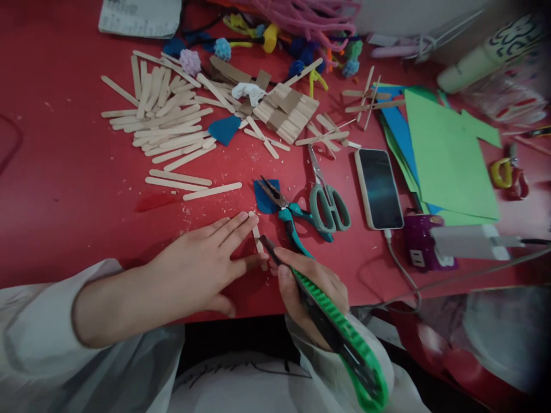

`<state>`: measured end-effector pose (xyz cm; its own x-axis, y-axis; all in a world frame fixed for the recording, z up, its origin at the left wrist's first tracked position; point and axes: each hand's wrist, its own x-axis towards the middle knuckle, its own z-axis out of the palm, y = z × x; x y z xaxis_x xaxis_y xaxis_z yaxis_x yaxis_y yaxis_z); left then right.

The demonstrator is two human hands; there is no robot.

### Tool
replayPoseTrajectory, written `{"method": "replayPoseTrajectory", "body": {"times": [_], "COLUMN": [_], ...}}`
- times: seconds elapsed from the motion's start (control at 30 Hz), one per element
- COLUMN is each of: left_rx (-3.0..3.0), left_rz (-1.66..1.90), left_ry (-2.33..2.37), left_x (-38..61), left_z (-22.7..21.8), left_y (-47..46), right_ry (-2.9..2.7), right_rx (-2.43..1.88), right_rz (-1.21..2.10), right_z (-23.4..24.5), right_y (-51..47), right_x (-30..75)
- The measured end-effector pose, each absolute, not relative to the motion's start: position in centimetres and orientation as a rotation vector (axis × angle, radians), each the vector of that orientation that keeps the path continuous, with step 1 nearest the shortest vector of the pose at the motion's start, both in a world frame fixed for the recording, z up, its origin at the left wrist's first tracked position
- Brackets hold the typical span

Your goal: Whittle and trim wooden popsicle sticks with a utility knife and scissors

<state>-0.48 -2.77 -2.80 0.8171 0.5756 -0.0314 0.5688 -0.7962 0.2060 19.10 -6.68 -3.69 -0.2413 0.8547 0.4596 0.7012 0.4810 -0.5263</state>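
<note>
My left hand (202,261) lies palm down on the red table, its fingers stretched out and pressing on a popsicle stick (257,233) near the front edge. My right hand (312,287) grips a green and black utility knife (340,327). The knife's blade end touches or hovers just over the stick, between my left fingertips; I cannot tell which. Just beyond lie teal-handled pliers (286,213) on a blue scrap (266,196), with grey-green scissors (328,201) to their right. Three loose sticks (181,182) lie beyond my left hand.
A big pile of popsicle sticks (161,112) spreads at the back left. Glued stick pieces (288,112) sit at the back middle. To the right are a phone (379,188) on a cable, green paper sheets (450,155), a purple power adapter (415,244) and small red-yellow scissors (510,172).
</note>
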Motion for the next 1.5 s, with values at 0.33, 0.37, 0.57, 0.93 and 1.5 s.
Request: {"method": "replayPoseTrajectory", "body": {"times": [0.33,0.37,0.57,0.93,1.5], "left_rx": [2.729,2.728,2.744,2.783,2.763], "left_rz": [-0.020,-0.027,-0.015,0.067,0.056], "left_ry": [0.894,0.892,0.891,0.886,0.899], "left_x": [-0.39,-0.39,-0.42,-0.51,-0.45], "left_z": [-2.72,-2.73,-2.78,-3.19,-2.90], "left_y": [-2.73,-2.74,-2.84,-2.93,-2.82], "right_ry": [-1.961,-1.952,-1.946,-1.994,-2.001], "right_rx": [-1.221,-1.237,-1.364,-1.307,-1.300], "right_rz": [0.143,0.144,0.255,0.294,0.306], "right_z": [-3.88,-3.86,-3.43,-3.49,-3.27], "right_y": [-7.03,-7.11,-7.25,-6.85,-6.76], "right_x": [19.47,19.51,19.21,19.16,19.16]}}
